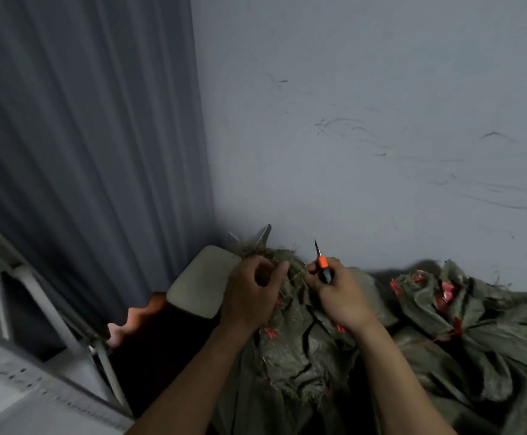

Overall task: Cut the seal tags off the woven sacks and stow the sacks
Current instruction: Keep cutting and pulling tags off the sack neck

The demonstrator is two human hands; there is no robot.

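Centrally, the frayed neck of the woven sack (290, 340) is pinched by the left hand (249, 290); a cutter (322, 262) is clasped in the right hand (340, 296). Twine should be held taut, blade kept off fingers.

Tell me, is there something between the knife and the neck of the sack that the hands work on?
Nothing visible. The right hand holds the knife with its blade pointing up, away from the sack. The left hand pinches the frayed neck right beside it. No seal tag is clear there.
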